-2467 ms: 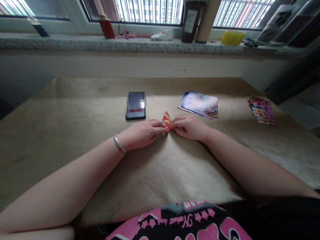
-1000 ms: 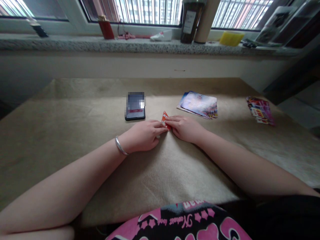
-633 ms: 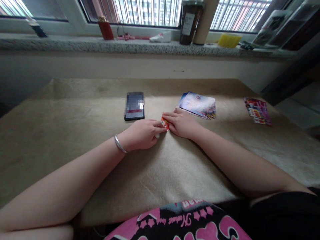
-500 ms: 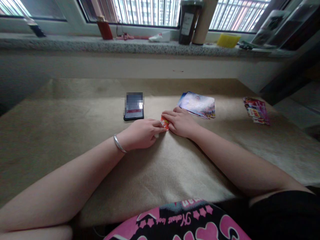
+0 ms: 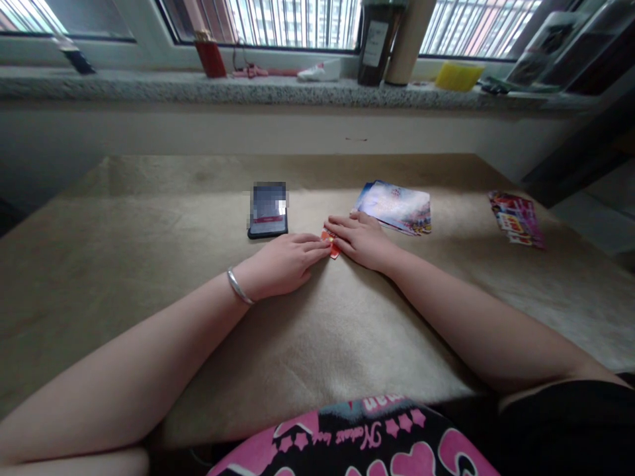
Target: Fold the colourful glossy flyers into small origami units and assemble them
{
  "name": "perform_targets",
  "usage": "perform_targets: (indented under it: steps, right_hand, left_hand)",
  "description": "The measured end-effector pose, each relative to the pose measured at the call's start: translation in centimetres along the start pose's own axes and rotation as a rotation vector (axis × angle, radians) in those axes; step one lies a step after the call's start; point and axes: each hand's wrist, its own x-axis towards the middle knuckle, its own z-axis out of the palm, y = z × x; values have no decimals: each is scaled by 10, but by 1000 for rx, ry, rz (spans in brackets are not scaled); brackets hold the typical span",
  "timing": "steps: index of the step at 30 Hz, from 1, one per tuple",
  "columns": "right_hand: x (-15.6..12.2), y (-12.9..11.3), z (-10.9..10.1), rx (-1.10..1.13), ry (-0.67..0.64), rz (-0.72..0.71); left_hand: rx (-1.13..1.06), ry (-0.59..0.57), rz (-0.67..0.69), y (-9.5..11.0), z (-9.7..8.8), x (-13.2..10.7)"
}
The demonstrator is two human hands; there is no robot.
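A small piece of orange-red printed paper point(image 5: 335, 251), apparently folded, lies on the table between my hands, mostly covered by fingers. My left hand point(image 5: 285, 263) comes from the left with its fingers stretched out, the tips pressing on the paper's left part. From the right, my right hand point(image 5: 363, 242) lies flat with fingers extended, their tips on the paper's upper and right parts. Neither hand grips it. Just beyond my right hand is a pile of glossy printed sheets point(image 5: 397, 203). A phone point(image 5: 268, 218) rests beyond my left hand.
At the right of the cloth-covered table point(image 5: 163, 225) lies a fanned bundle of pinkish printed papers point(image 5: 518, 221). Along the back, a stone windowsill point(image 5: 163, 91) carries a red lighter-like object point(image 5: 210, 58), a dark lidded container point(image 5: 376, 49) and a yellow item point(image 5: 459, 77).
My left fingers have straightened out and slid slightly right over the paper. The paper's lower corner now shows as a point. My right hand stays nearly in place; the whole view shifted slightly.
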Motion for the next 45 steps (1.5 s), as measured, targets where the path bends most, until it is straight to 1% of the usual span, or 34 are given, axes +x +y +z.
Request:
perform_targets:
  steps: [4, 10, 14, 18, 21, 25, 28, 30, 33, 37, 40, 43, 45]
  right_hand:
    - [-2, 0, -1, 1, -10, 29]
    - [-4, 1, -2, 25, -31, 58]
    - [-4, 4, -1, 47, -22, 80]
    - [-6, 5, -1, 76, -8, 75]
    - [-8, 7, -1, 134, 36, 93]
    - [-8, 11, 2, 278, 143, 119]
    - [-10, 13, 3, 330, 203, 76]
    - [-11, 12, 1, 325, 214, 33]
    - [-14, 7, -5, 278, 184, 7]
    - [-16, 0, -13, 232, 130, -35]
    - [-16, -1, -14, 228, 94, -92]
    - [-15, 0, -13, 223, 77, -123]
    - [-15, 1, -11, 211, 94, -118]
  left_hand:
    - [44, 4, 10, -2, -1, -4]
    - [15, -22, -32, -4, -5, -4]
    - [10, -44, -70, -5, -5, -4]
    - [23, -37, -87, -2, -3, -3]
    - [20, -25, -105, 0, -3, -3]
    - [-32, -11, -107, -5, -1, -4]
    - [-66, 2, -94, -9, 1, -4]
    - [-71, 39, -88, -10, 3, -3]
    - [-62, 99, -78, -7, 4, -2]
    - [-38, 112, -27, -4, 5, -1]
    - [-50, 152, 15, -2, 6, -3]
    - [-68, 182, -17, -2, 8, -4]
    - [-87, 155, -15, -3, 8, -4]
